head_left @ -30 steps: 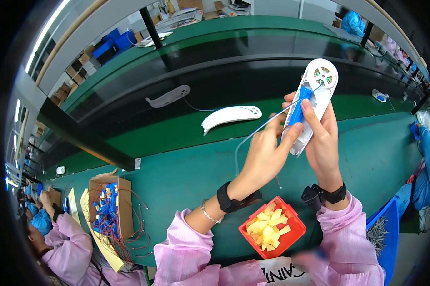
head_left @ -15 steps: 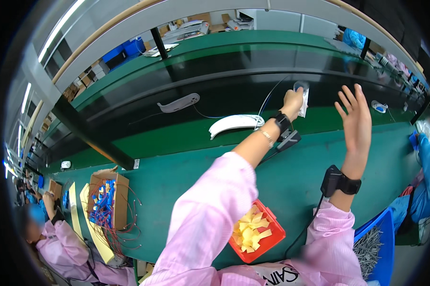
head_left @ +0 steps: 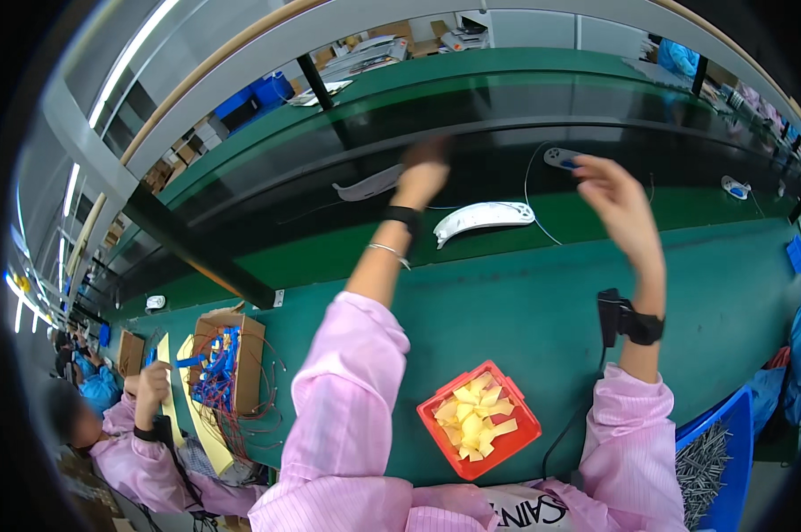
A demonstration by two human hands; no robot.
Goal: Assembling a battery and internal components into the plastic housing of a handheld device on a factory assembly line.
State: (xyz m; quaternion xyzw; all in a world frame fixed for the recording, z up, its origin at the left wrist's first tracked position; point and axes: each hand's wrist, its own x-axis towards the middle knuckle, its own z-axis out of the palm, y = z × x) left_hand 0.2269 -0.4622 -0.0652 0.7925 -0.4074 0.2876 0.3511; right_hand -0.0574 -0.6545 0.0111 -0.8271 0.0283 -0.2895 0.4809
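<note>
My left hand (head_left: 421, 182) is over the black strip beyond the green bench, close to a white curved shell (head_left: 369, 184). A dark blur lies at its fingertips, and motion smear hides whether the fingers hold anything. My right hand (head_left: 615, 202) is raised at the right, fingers apart. Its fingertips come close to a small white piece with blue on it (head_left: 558, 158); the view does not settle whether they touch. Between the hands rests a larger white curved shell (head_left: 485, 220), a thin pale wire running from its right end.
A red bin (head_left: 526, 432) of yellow pieces is on the bench before me. At lower right, a blue bin (head_left: 739, 426) holds grey metal pins. A cardboard box (head_left: 251, 363) of blue wired parts stands left, near a co-worker's hand (head_left: 152, 383). A dark post (head_left: 196, 248) slants beside it.
My left hand has swung left, away from the pale piece it was gripping. My right hand has moved left with its fingers bending forward. The view has shifted slightly.
</note>
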